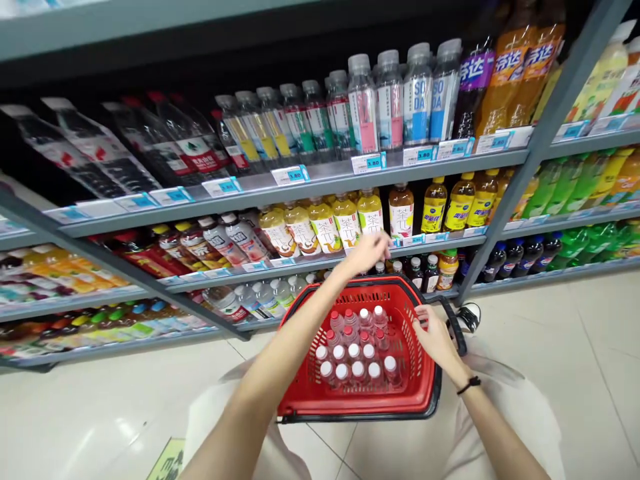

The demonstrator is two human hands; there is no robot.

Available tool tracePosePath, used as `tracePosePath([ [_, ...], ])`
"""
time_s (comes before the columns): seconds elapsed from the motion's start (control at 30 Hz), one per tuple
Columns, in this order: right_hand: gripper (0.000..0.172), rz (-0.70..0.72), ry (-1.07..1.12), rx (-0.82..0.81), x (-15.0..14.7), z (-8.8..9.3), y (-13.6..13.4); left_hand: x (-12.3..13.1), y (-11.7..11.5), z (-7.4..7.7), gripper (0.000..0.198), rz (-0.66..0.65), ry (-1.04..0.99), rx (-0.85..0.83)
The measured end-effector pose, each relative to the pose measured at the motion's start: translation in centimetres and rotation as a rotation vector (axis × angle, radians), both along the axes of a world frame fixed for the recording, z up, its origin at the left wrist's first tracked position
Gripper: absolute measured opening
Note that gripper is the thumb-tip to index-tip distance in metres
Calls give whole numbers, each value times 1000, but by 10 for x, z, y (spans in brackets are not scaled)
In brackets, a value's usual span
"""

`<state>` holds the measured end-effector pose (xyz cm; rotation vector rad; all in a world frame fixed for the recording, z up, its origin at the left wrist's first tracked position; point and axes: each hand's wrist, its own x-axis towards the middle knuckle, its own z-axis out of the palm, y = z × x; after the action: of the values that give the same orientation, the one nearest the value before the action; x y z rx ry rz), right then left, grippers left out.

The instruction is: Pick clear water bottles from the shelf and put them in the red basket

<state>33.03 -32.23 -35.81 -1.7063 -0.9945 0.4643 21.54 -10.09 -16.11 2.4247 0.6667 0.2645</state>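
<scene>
My left hand (369, 253) is stretched over the far side of a red shopping basket (300, 390), in front of the white-labelled tea bottles (345, 223) on the middle shelf. Its fingers are loosely bent and slightly blurred, with nothing visible in them. On the basket's right rim lies my right hand (434, 333), fingers curled over to the inside. Inside the basket stand several small clear bottles (357, 370), some with white caps, others with red caps (349, 331). A single darker tea bottle (401, 213) stands right of the tea row.
Soda water bottles (363, 107) and large orange soda bottles (510, 73) line the upper shelf. Yellow-labelled bottles (460, 203) stand at the middle right. The basket's black handle (456, 327) hangs to the right. A grey shelf post (515, 187) rises there. Tiled floor (555, 333) surrounds my knees.
</scene>
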Motion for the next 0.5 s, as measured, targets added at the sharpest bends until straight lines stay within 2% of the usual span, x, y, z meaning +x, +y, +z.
tracePosePath([
  [0.03,29,-1,7,2,-1,-1,1,7,13,32,39,91,-136,92],
  [0.07,29,4,12,2,-2,-1,2,15,26,62,30,219,-356,252],
  [0.1,29,13,15,1,-4,-2,3,24,40,89,27,288,-537,372],
  [0.17,30,37,23,-5,-6,-2,4,44,68,131,38,368,-761,453],
  [0.2,30,47,26,-7,-7,-2,4,54,82,145,46,415,-818,461],
  [0.27,29,59,29,-7,-8,0,3,73,108,159,57,520,-783,433],
  [0.37,26,70,36,1,-12,7,0,90,133,158,56,545,-645,337],
  [0.43,23,81,47,11,-16,11,0,90,138,155,54,517,-680,298],
  [0.5,20,95,61,25,-22,15,0,80,132,158,55,489,-820,295],
])
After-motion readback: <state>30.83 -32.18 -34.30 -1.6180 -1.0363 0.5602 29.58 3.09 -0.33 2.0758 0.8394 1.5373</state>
